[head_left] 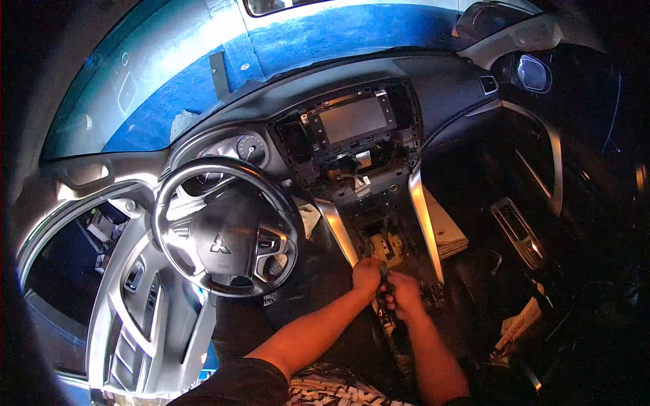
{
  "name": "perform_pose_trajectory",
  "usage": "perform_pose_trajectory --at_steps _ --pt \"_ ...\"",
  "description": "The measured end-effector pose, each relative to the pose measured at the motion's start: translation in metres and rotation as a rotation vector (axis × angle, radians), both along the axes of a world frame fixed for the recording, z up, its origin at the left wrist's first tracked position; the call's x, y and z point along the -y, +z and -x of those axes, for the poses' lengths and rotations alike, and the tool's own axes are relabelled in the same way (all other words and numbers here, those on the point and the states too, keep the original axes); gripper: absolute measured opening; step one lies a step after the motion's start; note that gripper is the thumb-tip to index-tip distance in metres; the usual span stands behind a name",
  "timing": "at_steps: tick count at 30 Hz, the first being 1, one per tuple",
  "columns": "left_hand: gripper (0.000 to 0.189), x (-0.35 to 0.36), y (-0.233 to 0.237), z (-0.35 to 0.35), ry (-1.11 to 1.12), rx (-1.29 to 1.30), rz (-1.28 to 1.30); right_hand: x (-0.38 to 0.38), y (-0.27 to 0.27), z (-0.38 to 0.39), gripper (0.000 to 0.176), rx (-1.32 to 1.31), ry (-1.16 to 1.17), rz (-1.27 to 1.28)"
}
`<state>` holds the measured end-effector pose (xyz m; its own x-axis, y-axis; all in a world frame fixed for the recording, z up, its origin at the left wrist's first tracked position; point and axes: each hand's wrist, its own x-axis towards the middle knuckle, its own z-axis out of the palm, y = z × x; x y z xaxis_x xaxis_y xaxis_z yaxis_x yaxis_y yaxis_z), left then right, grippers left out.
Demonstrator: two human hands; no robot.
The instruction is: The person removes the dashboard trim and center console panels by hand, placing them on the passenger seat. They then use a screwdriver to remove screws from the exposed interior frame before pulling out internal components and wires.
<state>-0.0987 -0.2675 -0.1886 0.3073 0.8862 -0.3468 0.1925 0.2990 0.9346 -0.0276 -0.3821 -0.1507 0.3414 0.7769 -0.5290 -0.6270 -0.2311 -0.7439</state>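
Observation:
Both hands are close together over the opened centre console [386, 249] of a car. My left hand [366, 276] is closed beside a dark, handle-like object [384, 279] at the console's middle. On the other side of that object, my right hand [404, 296] has its fingers curled round it. What the left fingers hold, if anything, is too small to make out. Just ahead of the hands, bare metal and yellowish parts show inside the console, between two silver trim strips.
The steering wheel [227, 227] stands at the left, near the open-looking door panel [145, 298]. Above the console, a screen [353, 120] sits in the dashboard with its surround removed. Cardboard [440, 223] and a silver-edged trim piece [518, 233] lie at the right.

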Motion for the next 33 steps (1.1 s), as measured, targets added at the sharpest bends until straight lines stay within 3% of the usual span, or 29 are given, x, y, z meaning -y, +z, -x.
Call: perform_pose_trajectory --at_steps 3,5,8,10,11,13,15,17,19,21,23,24,26,28,29,30,31,33 --pt "0.025 0.0 0.018 0.001 -0.014 0.128 0.235 0.003 -0.005 -0.002 0.045 -0.264 -0.05 -0.109" --pt "0.026 -0.008 -0.005 0.003 -0.129 0.004 -0.11 0.009 0.014 0.007 0.04 -0.415 -0.105 -0.134" --pt "0.029 -0.018 -0.01 0.003 -0.192 -0.132 -0.246 0.02 -0.007 0.011 0.042 -0.387 -0.026 -0.304" --pt "0.029 -0.024 -0.028 0.004 -0.239 -0.163 -0.338 0.012 -0.012 0.02 0.043 0.309 -0.043 -0.135" --pt "0.028 -0.038 -0.058 0.005 -0.273 -0.155 -0.454 0.008 -0.012 0.024 0.044 0.657 -0.049 -0.048" --pt "0.027 -0.037 -0.051 0.008 -0.215 -0.073 -0.321 0.015 -0.003 0.032 0.047 1.246 0.049 0.036" --pt "0.029 -0.013 0.026 0.004 -0.028 0.086 0.173 0.018 0.0 0.035 0.051 1.342 0.004 0.065" --pt "0.032 -0.014 0.028 0.005 -0.036 0.042 0.157 0.017 -0.001 0.041 0.054 0.933 -0.169 0.023" --pt "0.035 -0.014 0.023 0.006 -0.026 0.072 0.132 0.018 -0.001 0.033 0.056 0.261 -0.183 0.013" --pt "0.037 -0.014 0.016 0.005 -0.022 0.164 0.091 0.023 -0.006 0.029 0.059 0.492 -0.177 -0.022" --pt "0.037 -0.025 -0.001 0.004 -0.149 -0.047 -0.013 0.024 -0.018 0.029 0.061 1.636 -0.116 -0.096" --pt "0.038 -0.034 -0.016 0.003 -0.213 -0.152 -0.066 0.023 -0.022 0.027 0.059 1.625 -0.153 -0.106" --pt "0.041 -0.058 -0.077 0.003 -0.258 -0.106 -0.213 0.021 -0.026 0.023 0.056 1.606 -0.223 -0.128" --pt "0.043 -0.053 -0.063 0.003 -0.185 -0.109 -0.146 0.025 -0.016 0.032 0.051 0.863 -0.261 -0.082" --pt "0.043 -0.031 -0.002 0.0 -0.086 -0.133 -0.004 0.027 -0.012 0.035 0.048 0.492 -0.267 -0.057" --pt "0.043 -0.016 0.032 0.0 0.01 -0.16 0.14 0.03 -0.011 0.034 0.047 0.259 -0.258 -0.047" --pt "0.041 -0.015 0.031 -0.001 -0.013 -0.163 0.13 0.033 -0.011 0.029 0.046 0.025 -0.251 -0.038" --pt "0.039 -0.016 0.026 0.0 -0.052 -0.169 0.11 0.032 -0.014 0.026 0.046 0.014 -0.218 -0.036"
